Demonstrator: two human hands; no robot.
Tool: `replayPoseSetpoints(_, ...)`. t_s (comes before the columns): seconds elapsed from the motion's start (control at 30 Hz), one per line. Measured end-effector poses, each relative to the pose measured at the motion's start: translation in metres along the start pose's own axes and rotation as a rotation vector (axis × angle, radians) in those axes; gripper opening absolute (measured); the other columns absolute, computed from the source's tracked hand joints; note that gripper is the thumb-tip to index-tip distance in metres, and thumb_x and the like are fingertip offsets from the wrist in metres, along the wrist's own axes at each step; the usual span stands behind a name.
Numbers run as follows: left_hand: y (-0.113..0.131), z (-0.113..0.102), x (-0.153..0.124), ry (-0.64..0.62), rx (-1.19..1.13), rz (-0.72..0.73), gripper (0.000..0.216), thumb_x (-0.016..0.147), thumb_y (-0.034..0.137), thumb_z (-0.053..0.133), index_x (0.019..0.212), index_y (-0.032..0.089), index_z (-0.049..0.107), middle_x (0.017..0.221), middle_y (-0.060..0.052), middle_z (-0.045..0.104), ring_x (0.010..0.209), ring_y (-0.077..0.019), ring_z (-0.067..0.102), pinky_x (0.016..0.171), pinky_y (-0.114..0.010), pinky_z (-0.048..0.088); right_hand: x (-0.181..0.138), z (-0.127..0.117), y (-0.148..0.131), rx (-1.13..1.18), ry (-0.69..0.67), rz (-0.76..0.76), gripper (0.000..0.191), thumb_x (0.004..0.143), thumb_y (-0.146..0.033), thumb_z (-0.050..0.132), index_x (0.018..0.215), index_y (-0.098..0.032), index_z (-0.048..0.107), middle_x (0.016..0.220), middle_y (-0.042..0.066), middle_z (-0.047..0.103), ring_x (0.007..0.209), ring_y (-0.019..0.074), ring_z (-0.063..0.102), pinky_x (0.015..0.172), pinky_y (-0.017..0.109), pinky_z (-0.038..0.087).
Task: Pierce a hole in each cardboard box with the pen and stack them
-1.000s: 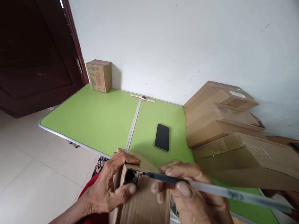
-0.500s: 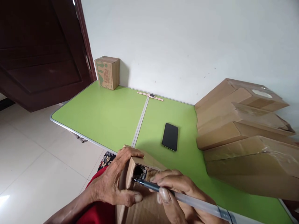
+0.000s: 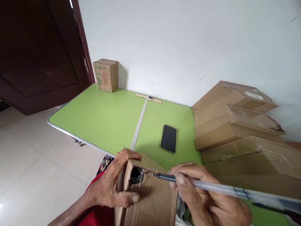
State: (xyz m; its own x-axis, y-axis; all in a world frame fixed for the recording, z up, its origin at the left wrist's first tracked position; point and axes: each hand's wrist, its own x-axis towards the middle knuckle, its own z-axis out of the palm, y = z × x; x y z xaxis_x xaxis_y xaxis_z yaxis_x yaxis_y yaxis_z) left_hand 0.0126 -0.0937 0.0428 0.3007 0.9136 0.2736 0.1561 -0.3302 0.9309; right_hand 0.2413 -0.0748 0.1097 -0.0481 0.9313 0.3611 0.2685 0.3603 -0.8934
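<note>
pen (image 3: 211, 185) in right hand (image 3: 207, 201), tip seemingly touching box (image 3: 150, 201)

The left hand (image 3: 113, 188) curls, thumb stretched forward, fingers hooked over the top; the right hand (image 3: 202, 194) pinches, knuckles raised.

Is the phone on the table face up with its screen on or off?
Off, as far as can be seen. The phone lies flat on the green table, its upper side plain black with no light; whether that side is the screen, I cannot tell.
</note>
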Motion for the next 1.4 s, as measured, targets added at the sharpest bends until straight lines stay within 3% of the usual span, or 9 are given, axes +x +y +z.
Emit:
replayPoseSetpoints(0.17,-0.009,-0.002,-0.008,-0.012,-0.023,-0.030,0.073,0.091,0.070,0.069,0.150,0.032,0.051,0.147,-0.013,0.055,0.140,-0.0406,0.051,0.118,-0.053,0.042,0.077,0.000,0.050,0.287,0.126,0.043,0.023,0.103,-0.046,0.065,0.096,-0.024,0.063,0.104,0.008,0.076,0.076,0.0194,0.073,0.050,0.026,0.053)
replayPoseSetpoints(0.33,-0.022,-0.008,-0.025,-0.034,-0.063,-0.178,0.079,0.092,0.072,0.064,0.160,0.039,0.041,0.167,-0.009,0.039,0.156,-0.0462,0.035,0.123,-0.056,0.041,0.136,0.039,0.130,-0.355,-0.193,0.419,0.017,0.105,-0.023,0.060,0.089,-0.019,0.060,0.079,0.005,0.073,0.060,0.0150,0.068,0.056,0.026,0.055)
replayPoseSetpoints(0.5,-0.022,-0.011,-0.030,0.002,-0.120,-0.295,0.083,0.087,0.080,0.063,0.158,0.042,0.043,0.171,-0.005,0.038,0.158,-0.0469,0.034,0.116,-0.050,0.053,0.134,0.077,0.178,-0.645,-0.312,0.564,0.014,0.103,-0.029,0.071,0.106,-0.015,0.072,0.107,0.006,0.076,0.094,0.0199,0.074,0.085,0.038,0.064)
replayPoseSetpoints(0.77,-0.032,-0.017,-0.028,-0.045,-0.055,-0.222,0.076,0.095,0.072,0.059,0.162,0.042,0.038,0.171,-0.005,0.039,0.158,-0.0446,0.038,0.123,-0.055,0.045,0.129,0.078,0.168,-0.835,-0.347,0.631,0.024,0.106,-0.037,0.068,0.115,-0.015,0.073,0.118,0.010,0.076,0.108,0.0243,0.073,0.095,0.043,0.060)
replayPoseSetpoints(0.93,-0.028,-0.013,-0.031,0.030,-0.048,-0.241,0.079,0.092,0.076,0.060,0.160,0.039,0.045,0.170,-0.007,0.042,0.156,-0.0459,0.040,0.123,-0.056,0.046,0.102,0.048,0.156,-0.926,-0.128,0.623,0.048,0.108,-0.045,0.058,0.137,-0.007,0.061,0.139,0.027,0.065,0.129,0.0366,0.064,0.099,0.043,0.053)
replayPoseSetpoints(1.03,-0.017,-0.008,-0.030,0.115,-0.059,-0.280,0.081,0.089,0.080,0.061,0.157,0.037,0.051,0.167,-0.008,0.047,0.154,-0.0457,0.043,0.125,-0.058,0.043,0.092,0.033,0.161,-0.954,-0.031,0.709,0.068,0.097,-0.048,0.073,0.140,0.001,0.057,0.145,0.036,0.057,0.140,0.0487,0.053,0.106,0.056,0.048)
replayPoseSetpoints(1.23,-0.010,-0.003,-0.026,0.097,-0.056,-0.281,0.079,0.089,0.081,0.060,0.154,0.038,0.055,0.167,-0.007,0.047,0.154,-0.0459,0.044,0.126,-0.059,0.040,0.100,0.025,0.183,-0.775,0.020,0.794,0.088,0.076,-0.046,0.090,0.141,0.002,0.054,0.147,0.037,0.057,0.138,0.0477,0.056,0.103,0.053,0.053)
replayPoseSetpoints(1.3,-0.011,-0.004,-0.027,0.108,-0.045,-0.290,0.079,0.088,0.082,0.060,0.155,0.039,0.054,0.168,-0.006,0.046,0.155,-0.0457,0.041,0.128,-0.059,0.038,0.105,0.020,0.189,-0.684,0.046,0.817,0.086,0.072,-0.047,0.092,0.136,-0.001,0.059,0.143,0.036,0.061,0.135,0.0483,0.060,0.101,0.053,0.054)
replayPoseSetpoints(1.4,-0.013,-0.005,-0.028,0.115,-0.039,-0.303,0.082,0.088,0.083,0.060,0.156,0.039,0.052,0.169,-0.006,0.045,0.156,-0.0455,0.040,0.127,-0.059,0.039,0.108,0.010,0.197,-0.486,0.061,0.826,0.051,0.072,-0.043,0.087,0.108,-0.010,0.071,0.120,0.028,0.075,0.123,0.0449,0.069,0.095,0.049,0.057)
